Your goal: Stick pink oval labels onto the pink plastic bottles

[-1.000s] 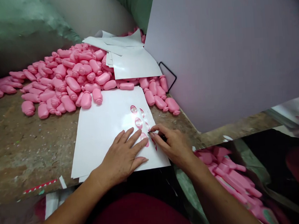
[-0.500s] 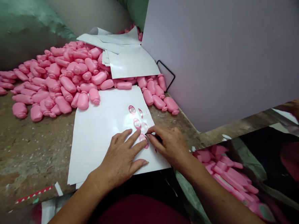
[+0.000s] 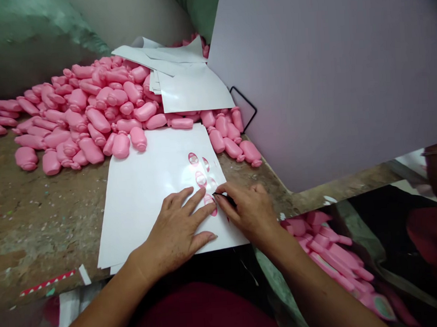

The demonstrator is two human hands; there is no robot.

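A stack of white sheets (image 3: 143, 202) lies in front of me, with oval pink stickers (image 3: 200, 179) near the right side of the top sheet. My left hand (image 3: 179, 222) rests flat on that sheet, fingers spread, its fingertips beside the lowest visible oval. Just to the right, my right hand (image 3: 249, 208) is closed in a pinch around a small dark pointed tool (image 3: 226, 198). The tool's tip meets the sheet at the edge of this oval. My fingers cover most of the tool, so its exact kind is hidden.
Pink plastic bottles (image 3: 78, 118) are heaped across the back of the worn wooden table (image 3: 58, 208). Loose white sheets (image 3: 195, 88) lie over part of the heap. A large pale panel (image 3: 328, 78) stands at right. More pink pieces (image 3: 338, 255) sit below the table edge.
Both hands keep nearly the same place on the sheet. At the far right edge, another person's arm has shifted. The whole view has moved very slightly.
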